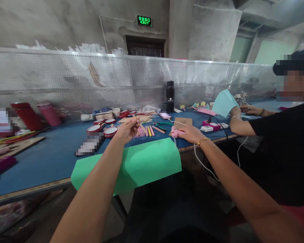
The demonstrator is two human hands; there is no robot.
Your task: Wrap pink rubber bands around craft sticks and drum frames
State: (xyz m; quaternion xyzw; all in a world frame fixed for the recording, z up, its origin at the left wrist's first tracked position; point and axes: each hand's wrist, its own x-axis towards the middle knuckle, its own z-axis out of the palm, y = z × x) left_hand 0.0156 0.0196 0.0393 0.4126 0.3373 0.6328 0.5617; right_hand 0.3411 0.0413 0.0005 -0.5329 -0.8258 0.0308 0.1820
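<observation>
My left hand is raised over the table, its fingers pinched on a thin wooden craft stick. My right hand is wrapped around a small pink glue gun with a white cord. Below both hands a green sheet lies curved over the table's front edge, under my left forearm. Just beyond my left hand are pink rubber bands, several pastel sticks or pens and a pile of wooden sticks.
Drums with red rims, a phone and a black bottle stand or lie on the blue table. A perforated metal screen runs behind. At right, a co-worker handles a light blue sheet. A white cord hangs below the edge.
</observation>
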